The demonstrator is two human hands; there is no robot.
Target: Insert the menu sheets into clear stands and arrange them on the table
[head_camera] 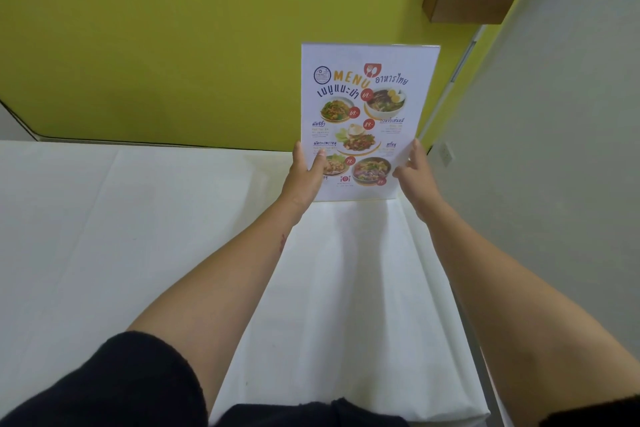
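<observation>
Holding the menu stand (369,121) upright at the far right part of the table (138,218), both hands grip its lower side edges. Left hand (304,177): thumb laid across the printed front near the lower left dish photo, fingers wrapped behind, so it is pinching the left edge. Right hand (415,177): fingers curled round the right edge, pinching it likewise; thumb position not clearly visible. Menu sheet appears already seated inside the clear stand, with a transparent rim showing along the top edge. Bottom edge sits at or just above the white tablecloth (346,270); cannot tell whether it is touching. Stand is close to the yellow-green wall (173,28) and near the table's right edge. Judgement: insertion done for this one, placement in hand. Risks: cloth is creased and folded under the stand, so an uneven footing could let it tip on release; releasing one hand before the base is flat could twist it; being so near the right edge, a nudge could send it off; a firm thumb could smear the clear face.
</observation>
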